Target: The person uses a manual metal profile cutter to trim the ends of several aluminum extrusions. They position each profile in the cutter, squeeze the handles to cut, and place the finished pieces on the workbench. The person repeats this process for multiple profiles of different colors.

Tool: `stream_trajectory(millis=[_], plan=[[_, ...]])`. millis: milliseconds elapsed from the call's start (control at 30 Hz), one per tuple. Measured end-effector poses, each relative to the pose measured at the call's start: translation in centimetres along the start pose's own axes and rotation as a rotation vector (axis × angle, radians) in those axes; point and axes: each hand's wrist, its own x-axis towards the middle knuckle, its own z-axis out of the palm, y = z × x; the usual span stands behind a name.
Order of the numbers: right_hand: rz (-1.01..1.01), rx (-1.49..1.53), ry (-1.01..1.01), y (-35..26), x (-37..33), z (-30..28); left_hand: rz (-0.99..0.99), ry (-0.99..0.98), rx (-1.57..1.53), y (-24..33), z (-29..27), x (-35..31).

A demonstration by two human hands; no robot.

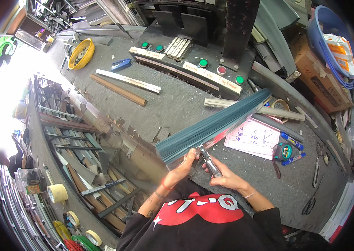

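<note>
A long, dark teal bundle of tightly layered pleats, like folded screen mesh (210,127), slants up and to the right over the bench. My left hand (182,168) grips the lower edge of its near end, thumb up; the fingers beneath are partly hidden. In my right hand (227,178) is a silver plier-like hand tool (211,162), fingers wrapped round its handles. Its head meets the bundle's lower edge close to my left thumb. Under the bundle's far half lies a handwritten paper sheet (252,140), partly covered.
A machine base with green and red buttons (203,63) stands at the back. Pale strips (129,80), a brown strip (118,89) and a blue stapler (121,65) lie left. To the right are a tape measure (283,151), blue markers (293,141) and scissors (309,205).
</note>
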Motion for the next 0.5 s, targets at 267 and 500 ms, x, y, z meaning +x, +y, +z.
stream_trajectory(millis=[267, 500], plan=[[-0.020, -0.003, 0.063, 0.7, 0.3, 0.1, 0.007, -0.061, 0.089, 1.4, 1.2, -0.8], [0.033, -0.017, 0.137, 1.3, 0.2, 0.6, 0.175, -0.066, 0.345, 3.2, 2.2, -1.2]])
